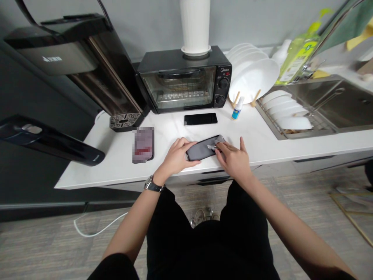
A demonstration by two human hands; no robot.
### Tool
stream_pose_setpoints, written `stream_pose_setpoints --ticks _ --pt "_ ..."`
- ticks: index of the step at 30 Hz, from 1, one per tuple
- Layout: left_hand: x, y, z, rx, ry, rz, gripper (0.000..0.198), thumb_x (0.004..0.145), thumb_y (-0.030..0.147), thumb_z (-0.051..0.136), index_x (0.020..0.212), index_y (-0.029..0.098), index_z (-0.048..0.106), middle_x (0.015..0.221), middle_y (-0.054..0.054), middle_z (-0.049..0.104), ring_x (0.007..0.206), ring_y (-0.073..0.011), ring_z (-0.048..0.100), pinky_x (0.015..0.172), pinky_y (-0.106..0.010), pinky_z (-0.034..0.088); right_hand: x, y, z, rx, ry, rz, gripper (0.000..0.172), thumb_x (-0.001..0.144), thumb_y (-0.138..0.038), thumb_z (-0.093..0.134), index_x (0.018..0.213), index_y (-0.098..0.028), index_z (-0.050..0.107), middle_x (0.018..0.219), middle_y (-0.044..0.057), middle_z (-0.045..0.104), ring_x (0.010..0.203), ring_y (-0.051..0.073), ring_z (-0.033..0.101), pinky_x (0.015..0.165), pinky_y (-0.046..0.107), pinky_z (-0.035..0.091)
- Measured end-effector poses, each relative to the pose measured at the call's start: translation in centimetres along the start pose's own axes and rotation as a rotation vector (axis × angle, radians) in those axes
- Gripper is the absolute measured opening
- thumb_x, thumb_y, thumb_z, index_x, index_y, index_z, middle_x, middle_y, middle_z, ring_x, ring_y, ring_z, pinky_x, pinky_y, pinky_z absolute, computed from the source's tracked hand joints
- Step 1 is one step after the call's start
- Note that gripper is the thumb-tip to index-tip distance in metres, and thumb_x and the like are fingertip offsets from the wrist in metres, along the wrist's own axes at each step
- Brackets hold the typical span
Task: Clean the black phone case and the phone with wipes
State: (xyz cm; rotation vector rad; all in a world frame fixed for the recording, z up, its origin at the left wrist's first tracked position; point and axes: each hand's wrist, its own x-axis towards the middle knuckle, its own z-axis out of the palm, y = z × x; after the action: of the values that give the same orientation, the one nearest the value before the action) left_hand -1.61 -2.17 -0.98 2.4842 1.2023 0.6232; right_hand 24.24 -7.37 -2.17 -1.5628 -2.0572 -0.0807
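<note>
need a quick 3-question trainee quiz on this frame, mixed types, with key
1. True or false: the left hand grips one end of the phone at the counter's front edge.
2. What does the right hand press on that phone? A. wipe B. sponge C. brush
3. What lies flat between that phone and the oven?

Key: 1. True. 2. A. 3. A second phone.
</note>
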Motion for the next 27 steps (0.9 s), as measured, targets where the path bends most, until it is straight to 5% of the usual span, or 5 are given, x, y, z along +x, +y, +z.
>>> stream_pose_setpoints --ticks 4,12,18,23,27 --pt "0.0 0.0 0.0 -0.021 0.002 0.01 0.076 0.079 0.05 0.087 0.145 0.023 0.061 0.116 -0.008 0.059 0.112 -0.0283 0.056 0.105 -0.045 0.048 0.7 -1.3 0.8 -0.027 0.042 0.076 0.036 0.109 -0.036 0.043 0.125 -0.02 0.07 0.121 0.008 0.08 0.103 0.025 0.078 0.128 0.063 0.021" --pt "0.3 -0.5 0.2 -0.053 0.013 0.007 0.073 0.078 0.05 0.087 0.142 0.025 0.064 0.113 -0.007 0.058 0.111 -0.0287 0.055 0.102 -0.046 0.049 2.3 -5.2 3.6 -0.075 0.083 0.076 0.05 0.105 -0.038 0.043 0.132 -0.004 0.067 0.123 0.024 0.076 0.122 0.035 0.07 0.117 0.057 0.042" --pt "0.4 -0.9 0.4 -0.049 0.02 0.009 0.063 0.079 0.03 0.081 0.14 0.02 0.065 0.112 -0.008 0.058 0.108 -0.0275 0.055 0.1 -0.043 0.05 2.2 -8.4 4.3 -0.061 0.052 0.065 0.054 0.103 -0.036 0.043 0.134 0.002 0.066 0.135 0.028 0.07 0.129 0.038 0.067 0.115 0.055 0.045" --pt "0.2 -1.7 0.3 -0.062 -0.018 0.045 0.062 0.084 0.024 0.069 0.145 0.028 0.06 0.114 -0.005 0.057 0.108 -0.0252 0.054 0.099 -0.041 0.049 1.6 -11.5 3.8 0.065 -0.056 -0.025 0.042 0.105 -0.034 0.044 0.122 -0.008 0.072 0.121 0.019 0.078 0.12 0.03 0.07 0.118 0.046 0.043" --pt "0.0 -1.7 0.2 -0.053 -0.022 0.027 0.063 0.084 0.028 0.074 0.145 0.027 0.06 0.115 -0.006 0.057 0.108 -0.0257 0.054 0.099 -0.042 0.049 0.7 -10.8 2.7 0.16 -0.092 -0.048 0.031 0.106 -0.032 0.047 0.11 -0.018 0.075 0.109 0.009 0.082 0.11 0.024 0.074 0.123 0.048 0.037"
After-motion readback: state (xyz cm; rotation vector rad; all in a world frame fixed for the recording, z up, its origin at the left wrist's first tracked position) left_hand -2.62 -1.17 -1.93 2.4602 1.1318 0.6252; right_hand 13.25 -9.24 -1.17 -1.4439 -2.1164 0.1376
